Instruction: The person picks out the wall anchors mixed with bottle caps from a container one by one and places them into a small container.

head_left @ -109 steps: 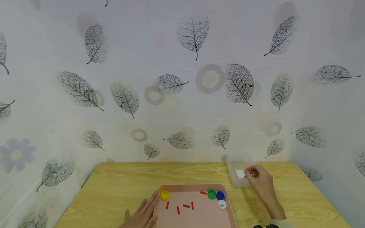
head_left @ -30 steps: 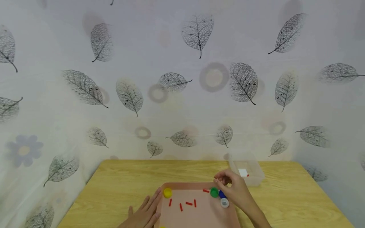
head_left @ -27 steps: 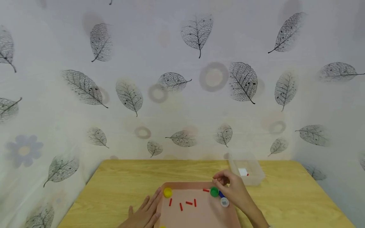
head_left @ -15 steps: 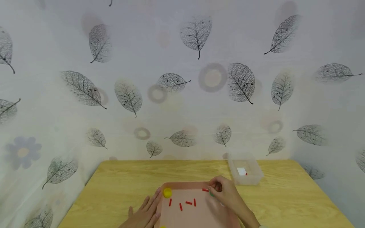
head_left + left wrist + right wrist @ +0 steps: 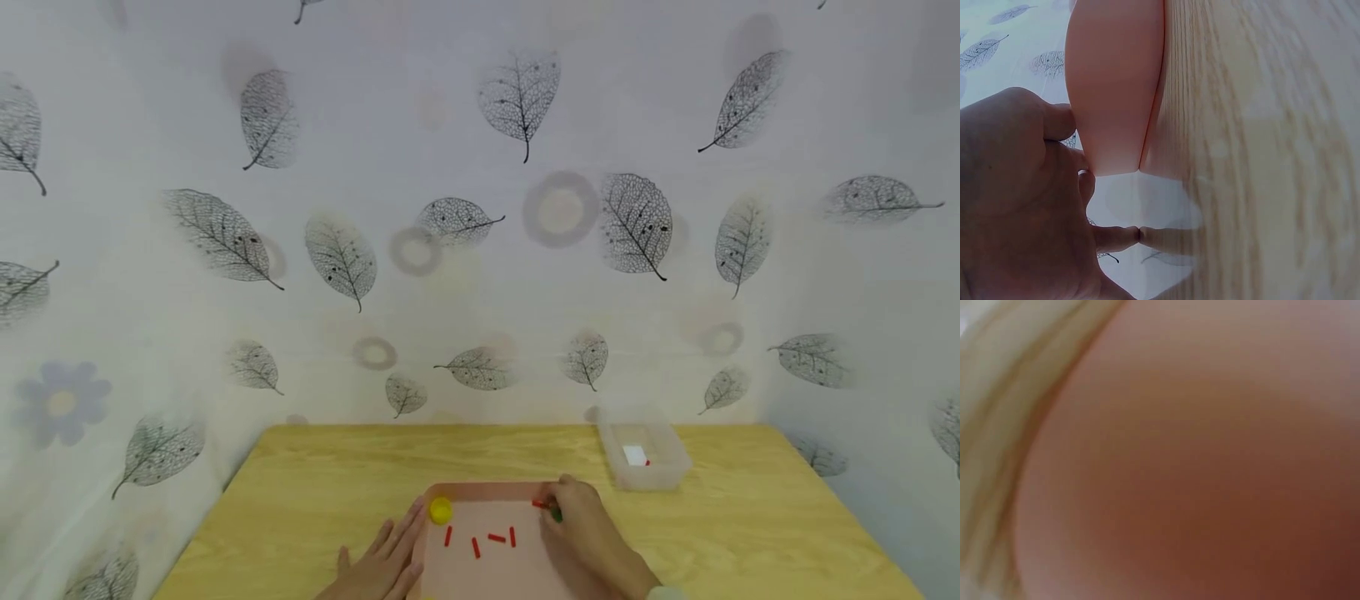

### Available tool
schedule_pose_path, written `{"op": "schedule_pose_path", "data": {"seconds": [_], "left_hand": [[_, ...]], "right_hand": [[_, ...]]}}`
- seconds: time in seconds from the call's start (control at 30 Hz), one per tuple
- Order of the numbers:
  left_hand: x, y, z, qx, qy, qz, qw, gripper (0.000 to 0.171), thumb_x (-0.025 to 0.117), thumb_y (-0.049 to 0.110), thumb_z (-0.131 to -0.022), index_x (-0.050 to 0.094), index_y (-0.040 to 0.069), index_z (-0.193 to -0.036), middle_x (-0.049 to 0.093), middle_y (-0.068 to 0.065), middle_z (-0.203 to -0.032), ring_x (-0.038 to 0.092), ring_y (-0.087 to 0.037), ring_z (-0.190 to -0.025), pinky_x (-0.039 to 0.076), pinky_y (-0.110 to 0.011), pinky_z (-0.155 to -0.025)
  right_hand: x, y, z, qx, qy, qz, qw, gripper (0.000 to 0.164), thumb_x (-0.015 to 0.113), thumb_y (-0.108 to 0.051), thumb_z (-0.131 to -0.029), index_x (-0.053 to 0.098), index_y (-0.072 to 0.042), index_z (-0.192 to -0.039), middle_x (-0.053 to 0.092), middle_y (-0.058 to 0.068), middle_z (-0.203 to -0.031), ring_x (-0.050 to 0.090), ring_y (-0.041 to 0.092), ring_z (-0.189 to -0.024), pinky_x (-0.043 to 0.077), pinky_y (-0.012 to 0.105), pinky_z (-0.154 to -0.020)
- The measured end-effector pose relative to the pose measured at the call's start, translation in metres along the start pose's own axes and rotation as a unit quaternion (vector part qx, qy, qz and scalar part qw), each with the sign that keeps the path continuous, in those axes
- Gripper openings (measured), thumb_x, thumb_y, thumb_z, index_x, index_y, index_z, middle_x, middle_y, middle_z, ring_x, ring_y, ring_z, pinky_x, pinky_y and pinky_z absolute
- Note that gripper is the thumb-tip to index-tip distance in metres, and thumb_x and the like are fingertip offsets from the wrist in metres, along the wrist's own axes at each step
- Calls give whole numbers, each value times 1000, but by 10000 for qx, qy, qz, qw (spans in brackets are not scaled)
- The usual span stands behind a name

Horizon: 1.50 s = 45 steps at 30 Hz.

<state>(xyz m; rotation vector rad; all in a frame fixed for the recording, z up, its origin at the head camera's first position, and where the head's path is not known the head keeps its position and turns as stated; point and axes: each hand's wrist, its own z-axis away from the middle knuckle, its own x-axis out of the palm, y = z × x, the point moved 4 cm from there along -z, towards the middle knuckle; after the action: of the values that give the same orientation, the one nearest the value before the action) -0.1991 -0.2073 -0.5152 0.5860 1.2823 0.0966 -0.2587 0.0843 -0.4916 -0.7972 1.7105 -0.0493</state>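
My left hand [image 5: 382, 562] lies along the left side of a pink tray [image 5: 491, 490], fingers straight. In the left wrist view its fingertips touch the tray's outer wall [image 5: 1113, 94]. Over the tray's back right corner, my right hand [image 5: 588, 521] has its fingers bent down at a small red stick [image 5: 537, 503] and a green cap [image 5: 556, 515]. The hand covers one end of the stick and most of the cap; I cannot tell whether it pinches either. Several more red sticks [image 5: 497, 537] lie spread across the tray floor. The right wrist view is only a blur.
A yellow cap [image 5: 441, 511] sits in the tray's back left corner. More yellow shows at the frame's bottom edge. Behind the tray to the right stands a clear plastic box [image 5: 651, 479] holding a white square [image 5: 634, 455] and a red bit [image 5: 648, 462]. The patterned backdrop [image 5: 480, 292] borders the table.
My right hand has moved from the clear box over to the tray's back right corner and down to the green cap, hiding the blue and white caps. My left hand keeps its place.
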Motion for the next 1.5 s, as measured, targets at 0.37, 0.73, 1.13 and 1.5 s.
{"op": "schedule_pose_path", "data": {"seconds": [0.37, 0.73, 1.13, 1.5], "left_hand": [[3, -3, -4, -38, 46, -85, 9999, 64, 22, 62, -97, 6, 36, -153, 7, 10, -158, 28, -42, -135, 2, -87, -77], [10, -6, -2, -196, 368, -243, 9988, 63, 23, 64, -95, 8, 40, -152, 11, 14, -157, 32, -40, -134, 4, -87, -78], [8, -7, -4, -154, 336, -331, 9988, 63, 22, 64, -96, 6, 40, -152, 8, 16, -157, 33, -41, -133, 4, -87, -76], [6, -6, -5, 24, 181, -173, 9997, 62, 23, 59, -98, 6, 35, -153, 7, 10, -158, 29, -41, -135, 4, -87, -76]], "right_hand": [[5, -4, 6, -277, 1049, 1007, 9890, 17, 75, -8, -73, 62, -19, -69, 48, -13, -71, 52, 7, -68, 44, 35, -75], [5, -6, 9, -555, 1050, 804, 9897, 20, 74, -5, -69, 58, -17, -67, 43, -12, -70, 46, 7, -63, 41, 25, -59], [-7, -13, 9, -290, 901, 114, 9954, 14, 70, -5, -75, 63, -17, -76, 49, -8, -72, 40, 2, -64, 41, 21, -61], [-24, -18, 14, -293, 1049, -397, 9933, 18, 72, -3, -77, 61, -17, -78, 51, -8, -79, 48, 7, -67, 44, 17, -61]]}}
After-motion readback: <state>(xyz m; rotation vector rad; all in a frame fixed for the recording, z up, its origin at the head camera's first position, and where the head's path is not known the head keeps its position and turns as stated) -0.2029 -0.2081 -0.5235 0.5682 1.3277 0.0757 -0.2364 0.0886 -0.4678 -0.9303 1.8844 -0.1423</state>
